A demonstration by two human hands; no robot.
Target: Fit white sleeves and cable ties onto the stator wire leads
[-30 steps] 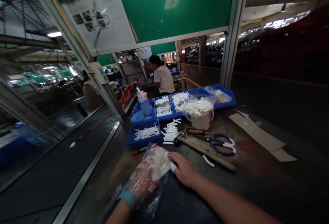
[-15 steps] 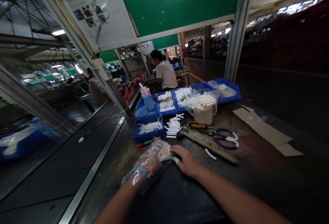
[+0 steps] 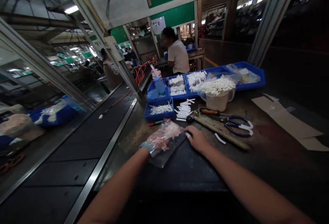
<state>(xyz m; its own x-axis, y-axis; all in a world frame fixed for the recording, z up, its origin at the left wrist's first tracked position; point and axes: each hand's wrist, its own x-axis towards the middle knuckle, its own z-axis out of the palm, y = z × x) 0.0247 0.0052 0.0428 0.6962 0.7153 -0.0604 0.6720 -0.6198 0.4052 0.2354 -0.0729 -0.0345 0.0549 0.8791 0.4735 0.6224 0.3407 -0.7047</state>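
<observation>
A clear plastic bag (image 3: 160,161) covers my left hand (image 3: 158,140) up to the wrist. Inside it, pale, pinkish-white contents (image 3: 172,130) lie at my left fingers, which look closed around them; the film blurs what they are. My right hand (image 3: 197,139), with a white wrap on one finger, pinches the bag's far right edge. Just beyond the bag lies a marker (image 3: 159,122) with red and green parts. White tube pieces (image 3: 183,110) are spread on the bench behind my hands.
A blue tray (image 3: 159,116) holds thin white strips. Blue bins (image 3: 177,95) with white tubes stand behind it, beside a bagged tub (image 3: 216,104) of white pieces. Scissors (image 3: 239,126), a screwdriver (image 3: 209,112) and a wooden-handled tool (image 3: 226,134) lie right. A conveyor (image 3: 77,157) runs left; a person (image 3: 180,57) sits beyond.
My left hand has pushed deeper into the bag, which now spreads out toward my right hand. The right hand has moved from the pale contents to the bag's edge. The view has shifted.
</observation>
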